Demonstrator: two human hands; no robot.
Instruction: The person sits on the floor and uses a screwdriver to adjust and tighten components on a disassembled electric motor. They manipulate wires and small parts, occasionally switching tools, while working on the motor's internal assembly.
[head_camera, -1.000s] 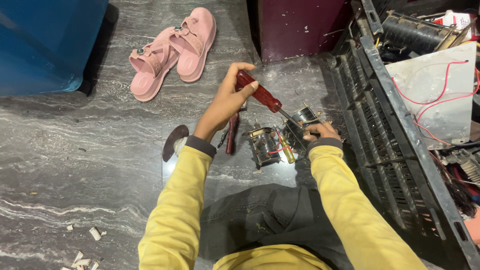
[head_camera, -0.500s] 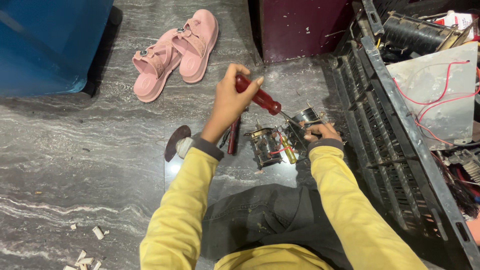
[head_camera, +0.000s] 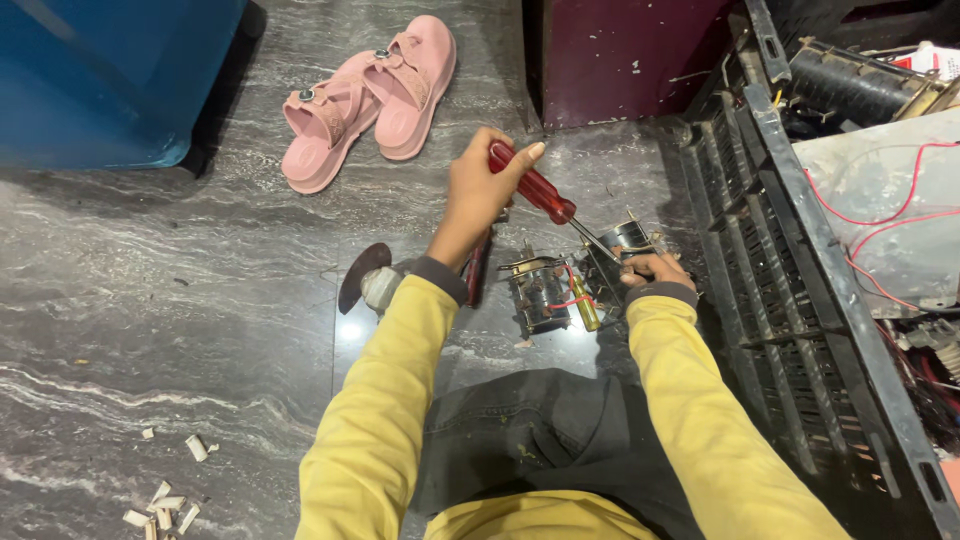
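Taking the small metal switch assembly (head_camera: 545, 292) on the dark marble floor (head_camera: 150, 290) as the landmark: nearest to the camera, below it, lies the person's lap in dark trousers, with both yellow sleeves reaching forward to either side of it, so the part sits within easy reach between the arms. Just right of the assembly the right hand (head_camera: 650, 270) is closed around a second, rounder metal part (head_camera: 628, 240), pressing it down, seemingly to steady it against the tool. Up and left of the assembly the left hand (head_camera: 482, 190) is wrapped tight around the red handle of a screwdriver (head_camera: 545, 198), thumb laid along the grip; the shaft slants down to the right and its tip meets the part under the right hand, an angle that suits levering or turning from above. Just left of the assembly another red-handled tool (head_camera: 477, 270) lies on the floor, partly hidden by the left wrist, and further left sits a dark disc with a pale knob (head_camera: 365, 280). To the right stands a black slatted grille (head_camera: 790, 290). Far beyond, up and left, a pair of pink sandals (head_camera: 365, 95) rests beside a blue bin (head_camera: 110, 70)
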